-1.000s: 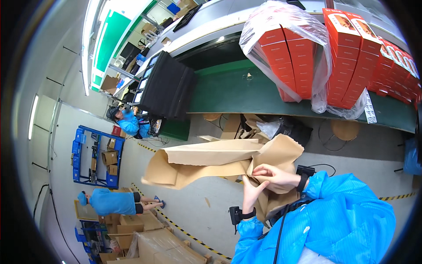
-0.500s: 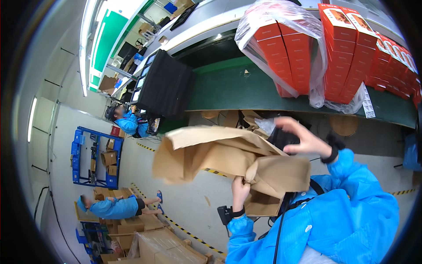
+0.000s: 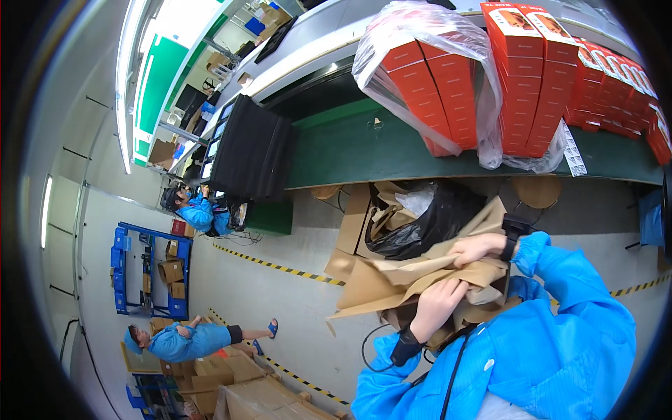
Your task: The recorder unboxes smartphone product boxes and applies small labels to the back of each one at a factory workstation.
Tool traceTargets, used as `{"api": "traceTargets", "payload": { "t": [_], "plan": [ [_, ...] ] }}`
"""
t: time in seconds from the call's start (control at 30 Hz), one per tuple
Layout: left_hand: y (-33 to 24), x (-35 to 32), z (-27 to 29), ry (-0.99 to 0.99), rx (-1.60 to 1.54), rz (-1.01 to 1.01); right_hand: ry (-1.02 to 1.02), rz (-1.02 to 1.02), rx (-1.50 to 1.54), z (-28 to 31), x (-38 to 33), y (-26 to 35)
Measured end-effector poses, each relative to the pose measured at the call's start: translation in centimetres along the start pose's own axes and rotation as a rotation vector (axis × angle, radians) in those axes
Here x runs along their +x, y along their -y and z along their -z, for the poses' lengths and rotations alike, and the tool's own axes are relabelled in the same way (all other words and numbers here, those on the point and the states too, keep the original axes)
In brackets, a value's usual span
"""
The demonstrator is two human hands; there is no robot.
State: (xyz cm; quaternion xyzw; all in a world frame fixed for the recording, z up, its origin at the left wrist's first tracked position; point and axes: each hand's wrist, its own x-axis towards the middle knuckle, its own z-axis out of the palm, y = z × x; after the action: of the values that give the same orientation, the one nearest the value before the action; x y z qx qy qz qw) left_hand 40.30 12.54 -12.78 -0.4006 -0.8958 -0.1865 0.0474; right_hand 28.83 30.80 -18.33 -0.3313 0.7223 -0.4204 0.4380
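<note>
A crumpled sheet of brown kraft paper (image 3: 378,288) is bunched up in front of my body. My left hand (image 3: 439,306) grips its lower folds, fingers curled over the paper. On the far side of the bundle, my right hand (image 3: 479,249) closes on a fold close to the left one. Beyond the paper, a black plastic bag (image 3: 420,236) stands open on the floor, holding more brown paper and some clear wrap. Part of a cardboard box shows under the paper near my waist; its contents are hidden.
Red boxes (image 3: 518,91) stand stacked on the green bench (image 3: 336,150), some under a clear plastic bag (image 3: 378,56). Black stacked trays (image 3: 252,147) sit at the bench's left end. Two people in blue coats are at the left, near a blue rack (image 3: 122,269) and cardboard boxes (image 3: 266,392).
My right hand, raised and spread before, has come down onto the paper. The large sheet has been gathered into a smaller bundle and moved right, uncovering the black bag.
</note>
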Motion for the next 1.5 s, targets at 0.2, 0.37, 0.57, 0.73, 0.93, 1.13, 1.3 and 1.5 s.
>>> {"api": "traceTargets", "payload": {
  "t": [0.2,0.37,0.57,0.73,0.93,1.13,1.3,1.5],
  "plan": [
    [-2.8,0.8,0.8,0.069,0.004,0.323,0.179,0.086,0.193,-4.4,-3.8,-5.3],
    [-2.4,-2.1,-4.8,0.187,-0.227,0.334,-0.080,-0.121,0.822,-5.7,-6.0,-2.8],
    [2.3,-4.6,-2.2,-0.398,-0.505,0.776,-1.165,0.309,0.534,0.2,-11.3,-2.6],
    [5.6,-6.8,4.4,-1.363,-0.586,0.785,-1.087,0.063,0.862,-3.5,-13.0,-10.0],
    [6.5,-7.8,3.3,-1.380,-0.968,0.754,-1.089,0.277,0.745,-1.1,-9.2,-3.5],
    [4.7,-8.4,-4.7,-1.036,-1.580,0.746,-0.440,0.688,1.552,0.4,-5.4,5.7],
    [0.5,-4.3,-3.0,-0.415,-0.741,0.573,-0.162,0.652,1.322,-8.0,-2.8,12.9],
    [1.1,-2.1,-1.5,-0.772,-0.231,0.625,-0.406,0.466,1.274,-12.8,-0.5,10.4]
  ]
}}
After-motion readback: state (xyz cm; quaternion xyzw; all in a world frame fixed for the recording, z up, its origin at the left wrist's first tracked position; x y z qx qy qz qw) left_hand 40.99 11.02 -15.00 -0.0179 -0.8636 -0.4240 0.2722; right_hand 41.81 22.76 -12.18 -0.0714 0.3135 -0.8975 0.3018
